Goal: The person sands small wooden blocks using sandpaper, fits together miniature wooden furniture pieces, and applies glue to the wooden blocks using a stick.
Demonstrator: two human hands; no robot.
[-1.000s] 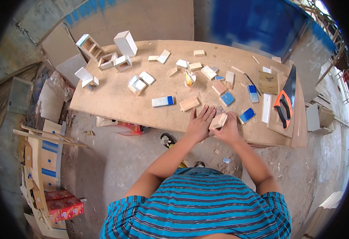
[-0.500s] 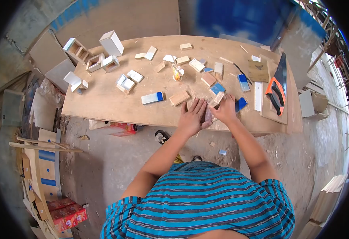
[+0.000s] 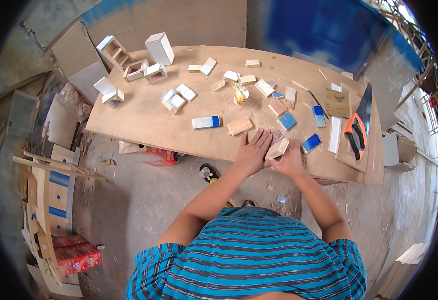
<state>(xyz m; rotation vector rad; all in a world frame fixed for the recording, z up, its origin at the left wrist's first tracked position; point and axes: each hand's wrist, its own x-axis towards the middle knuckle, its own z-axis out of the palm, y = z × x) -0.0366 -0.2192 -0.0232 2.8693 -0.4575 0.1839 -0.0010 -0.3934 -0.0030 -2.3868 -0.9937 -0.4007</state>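
Observation:
My right hand (image 3: 290, 161) grips a small pale wooden block (image 3: 278, 148), its fingers wrapped round the near end. My left hand (image 3: 253, 152) lies flat at the table's front edge, fingers stretched out, on the left side of a greyish-red sheet (image 3: 277, 136) that looks like sandpaper. The block is tilted over this sheet; whether it touches cannot be seen. Just beyond my left hand lies a bare wooden block (image 3: 240, 126). A blue-painted block (image 3: 311, 143) is to the right of my right hand, and a light-blue one (image 3: 286, 121) lies farther back.
On the wooden table (image 3: 144, 117) are several more blocks, small box-like wooden pieces (image 3: 160, 49) and a cup (image 3: 240, 94). At the right lie an orange-handled saw (image 3: 358, 131) and a brown sheet (image 3: 337, 102). Red cartons (image 3: 76, 257) stand on the floor at left.
The view has shifted, so the table sits farther right and slightly lower. The block in my right hand is turned, showing a wider face. My left hand stays flat.

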